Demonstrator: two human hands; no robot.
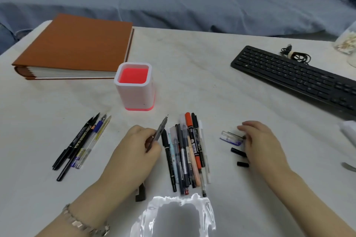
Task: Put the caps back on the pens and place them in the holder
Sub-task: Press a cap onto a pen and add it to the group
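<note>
— Where are the hands sitting on your feed?

— I'm seeing the left hand (140,146) gripping a grey pen (159,132) between thumb and fingers, its bare tip slanting up and away toward the holder (134,86). The right hand (258,140) is reaching palm-down over the loose caps, its fingertips lying at a clear cap (230,136). The blur is hiding the contact, so I cannot tell whether it is pinching that cap or only touching it.

— And the rest of the pens?

— A pile of pens (185,156) is lying on the table (212,82) between the two hands, just beside the left one. Two black caps (238,151) are resting against the right hand's inner edge. A second group of pens (82,144) is lying well to the left. The holder is standing upright beyond both hands, nearer the left.
</note>
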